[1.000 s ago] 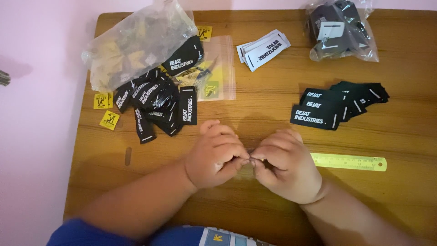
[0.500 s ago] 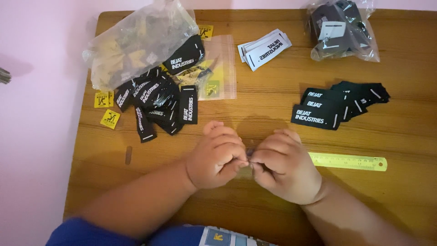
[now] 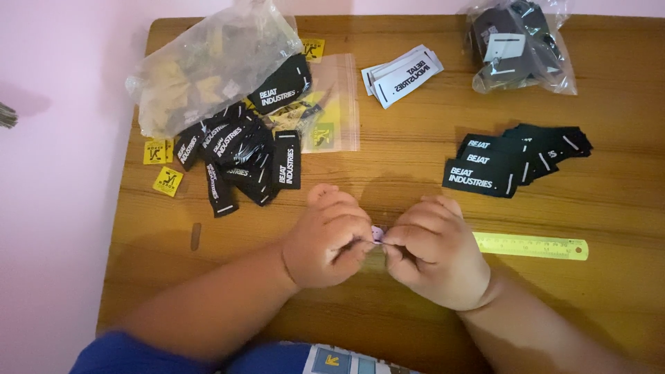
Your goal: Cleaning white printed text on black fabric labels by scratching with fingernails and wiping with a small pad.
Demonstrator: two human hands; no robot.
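We pinched a small pale tag [image 3: 377,233] between both hands [image 3: 325,239] [image 3: 433,260], stack [image 3: 509,163] done, pile [image 3: 242,156] left.

this looks like a small work spot at home. a wooden counter [image 3: 415,166] stands by a pink wall [image 3: 55,208]. on it lie piles of black cloth labels [image 3: 242,156], plastic bags [image 3: 208,66] and a yellow ruler [image 3: 533,246].
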